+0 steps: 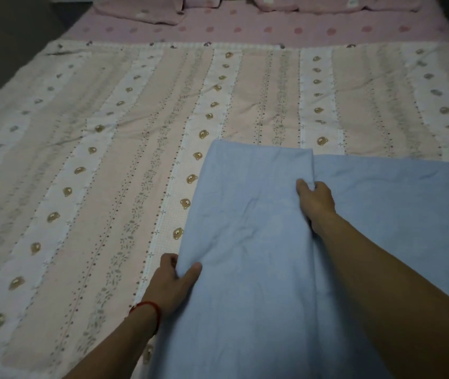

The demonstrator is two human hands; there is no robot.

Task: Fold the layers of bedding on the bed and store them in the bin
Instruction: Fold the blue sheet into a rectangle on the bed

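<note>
On bed, foreground R: plain light-blue cotton sheet point(258, 269), partly folded, lying over the patterned quilt. One folded panel w/ a straight far edge and a square corner sits left of centre; rest of blue fabric spreads away to the R edge of view, flatter, few creases.

L hand point(175, 280): at near-left edge of blue sheet, thumb on top, fingers tucked under the hem, so pinching the edge. Red cord bracelet point(149, 310) on that wrist.

R hand point(315, 199): further up, at the vertical fold line where the panel meets the flat part. Fingers curled round a bunched ridge of blue fabric, clenched on it. Forearm runs diagonally across sheet from lower R.

Underneath: pink-and-white striped quilt w/ small brown bear faces and dotted floral bands point(108, 160), spread flat over most of the bed, light wrinkles mid-left. Its far edge runs straight across.

Beyond that: pink polka-dot bottom sheet point(245, 30), bare strip. Pink patterned pillows point(141, 10) at headboard end, cut off by top of view.

Lighting dim; floor either side dark, no detail.
</note>
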